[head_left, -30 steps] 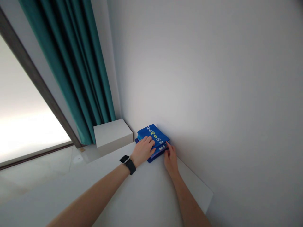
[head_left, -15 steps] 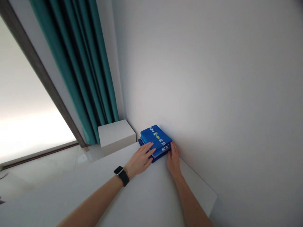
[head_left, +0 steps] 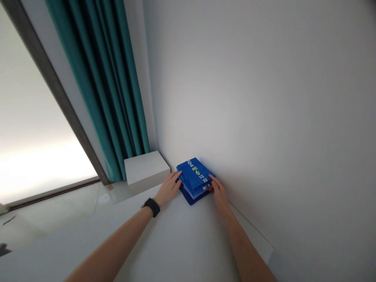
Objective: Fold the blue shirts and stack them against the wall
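- The stack of folded blue cloths (head_left: pixel 194 176) lies flat on the white bench (head_left: pixel 176 243), ahead of you and between your two hands, close to the pale wall (head_left: pixel 249 98).
- Your left hand (head_left: pixel 168 190) is at the stack's left edge, its fingertips touching the side of the upper layers.
- Your right hand (head_left: pixel 219 194) is at the opposite side, one fingertip on the right corner of the top layer and the other fingers curled lower against the edge.
- Your left hand is loosely open, fingers reaching forward and slightly bent, with nothing gripped; your right hand is partly curled, and you cannot tell from this view whether it pinches any cloth.
- Both your forearms come in from the bottom of the view and slant inward toward the stack; a black watch (head_left: pixel 153 206) sits on your left wrist.
- The top layer shows white and yellow printing; a pale purple layer and a darker blue one stick out beneath it on your side.
- A white box-shaped block (head_left: pixel 147 166) stands beyond your left hand, below the green curtain (head_left: pixel 102 78).
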`<state>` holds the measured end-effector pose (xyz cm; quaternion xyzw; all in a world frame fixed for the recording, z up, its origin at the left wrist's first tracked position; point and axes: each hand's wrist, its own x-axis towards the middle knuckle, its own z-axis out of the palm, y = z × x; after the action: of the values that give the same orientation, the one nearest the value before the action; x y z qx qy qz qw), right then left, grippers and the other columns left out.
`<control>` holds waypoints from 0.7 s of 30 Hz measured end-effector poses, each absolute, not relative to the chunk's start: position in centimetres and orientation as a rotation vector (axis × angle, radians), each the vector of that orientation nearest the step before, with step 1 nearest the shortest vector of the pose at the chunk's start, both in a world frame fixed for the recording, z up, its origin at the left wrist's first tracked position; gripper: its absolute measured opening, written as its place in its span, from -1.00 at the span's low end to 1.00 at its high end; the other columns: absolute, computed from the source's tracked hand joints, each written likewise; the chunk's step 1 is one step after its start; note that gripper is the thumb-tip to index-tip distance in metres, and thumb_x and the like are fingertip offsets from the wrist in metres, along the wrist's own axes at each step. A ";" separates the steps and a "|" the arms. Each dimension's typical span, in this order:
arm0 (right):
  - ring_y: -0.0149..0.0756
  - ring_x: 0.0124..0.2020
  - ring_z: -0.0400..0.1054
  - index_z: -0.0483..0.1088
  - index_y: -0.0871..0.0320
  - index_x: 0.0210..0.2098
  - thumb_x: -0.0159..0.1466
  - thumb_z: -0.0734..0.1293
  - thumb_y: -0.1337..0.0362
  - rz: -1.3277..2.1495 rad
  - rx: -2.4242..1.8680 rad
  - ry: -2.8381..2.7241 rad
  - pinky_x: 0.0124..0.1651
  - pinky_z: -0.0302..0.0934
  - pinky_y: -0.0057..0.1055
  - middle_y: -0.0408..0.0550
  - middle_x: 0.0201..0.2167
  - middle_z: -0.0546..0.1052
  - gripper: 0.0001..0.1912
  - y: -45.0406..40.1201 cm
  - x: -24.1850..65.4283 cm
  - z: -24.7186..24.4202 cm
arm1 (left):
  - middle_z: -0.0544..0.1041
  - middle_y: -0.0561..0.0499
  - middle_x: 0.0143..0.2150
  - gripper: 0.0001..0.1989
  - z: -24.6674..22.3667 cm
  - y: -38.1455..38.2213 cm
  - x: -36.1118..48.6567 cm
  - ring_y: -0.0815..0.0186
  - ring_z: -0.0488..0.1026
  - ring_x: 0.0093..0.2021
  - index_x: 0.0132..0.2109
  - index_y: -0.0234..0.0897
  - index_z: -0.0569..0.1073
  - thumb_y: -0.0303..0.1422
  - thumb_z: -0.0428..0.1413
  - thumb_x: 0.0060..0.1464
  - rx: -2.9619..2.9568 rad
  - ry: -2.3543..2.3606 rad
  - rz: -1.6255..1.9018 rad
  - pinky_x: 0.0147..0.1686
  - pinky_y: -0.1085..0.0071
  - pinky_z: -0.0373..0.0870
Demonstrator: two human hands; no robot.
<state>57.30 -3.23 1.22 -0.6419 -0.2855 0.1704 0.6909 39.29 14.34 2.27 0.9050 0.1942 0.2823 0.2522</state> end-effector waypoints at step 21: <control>-0.32 -0.43 0.38 0.43 0.06 0.02 0.02 0.36 0.19 0.552 -1.187 -0.355 -0.45 0.28 -0.39 -0.14 -0.27 0.56 -0.47 -3.2 56.6 2.8 | 0.06 -0.07 0.41 -0.46 5.6 9.0 37.9 0.13 0.00 0.38 0.37 -0.10 0.08 -0.27 -0.06 0.28 2.899 0.093 0.644 0.32 0.06 0.00</control>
<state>56.56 -3.19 2.75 -0.5491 -0.1643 0.2551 0.7787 37.94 9.04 5.60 0.9721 0.0313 0.2161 0.0853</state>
